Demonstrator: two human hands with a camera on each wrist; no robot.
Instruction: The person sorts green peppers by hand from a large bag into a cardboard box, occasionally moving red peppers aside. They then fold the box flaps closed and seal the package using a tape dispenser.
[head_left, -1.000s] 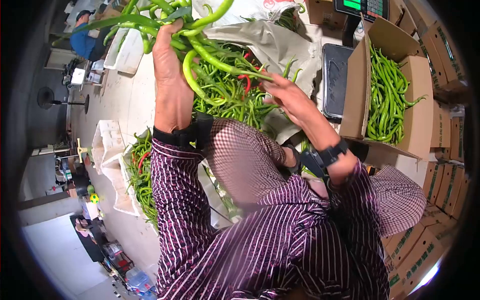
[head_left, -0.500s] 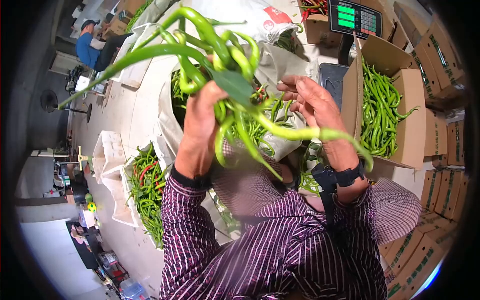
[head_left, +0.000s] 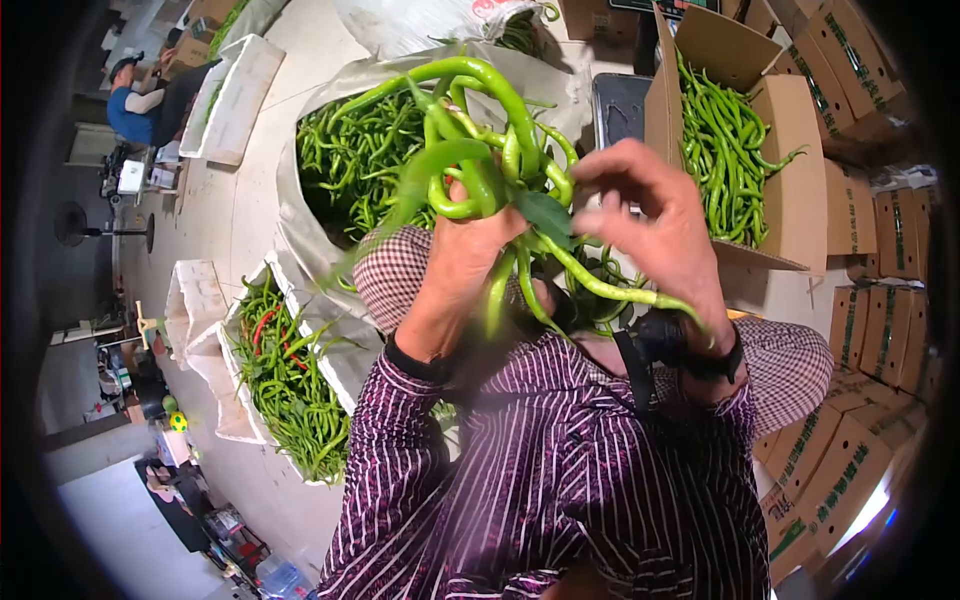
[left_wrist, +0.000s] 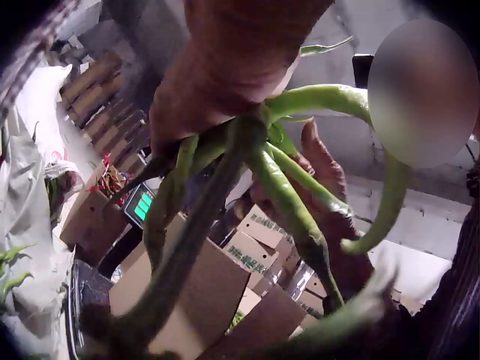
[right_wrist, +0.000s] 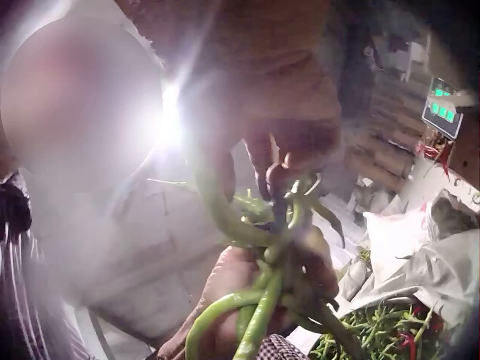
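My left hand [head_left: 465, 260] grips a bunch of long green chili peppers [head_left: 510, 95] by its middle, above the lap. Curled peppers fan out over the top of the fist, and several hang below it. A dark green leaf [head_left: 545, 215] sticks out on the right side of the bunch. Beside it is my right hand [head_left: 665, 215], blurred, with fingers loosely bent and thumb apart, fingertips close to the leaf. One long pepper [head_left: 600, 285] stretches across under the right wrist. In the right wrist view the right fingers [right_wrist: 259, 161] point down at the bunch.
An open sack of green peppers [head_left: 360, 165] lies ahead, with a white foam box of green and red peppers [head_left: 300, 400] at left. At right stand a cardboard box [head_left: 795, 125] of green peppers and a scale platform [head_left: 618, 105]. Another person [head_left: 140, 110] sits far left.
The left hand has brought the bunch down from the upper left, closer to the body. The right hand has moved away from the peppers, then back in beside the bunch.
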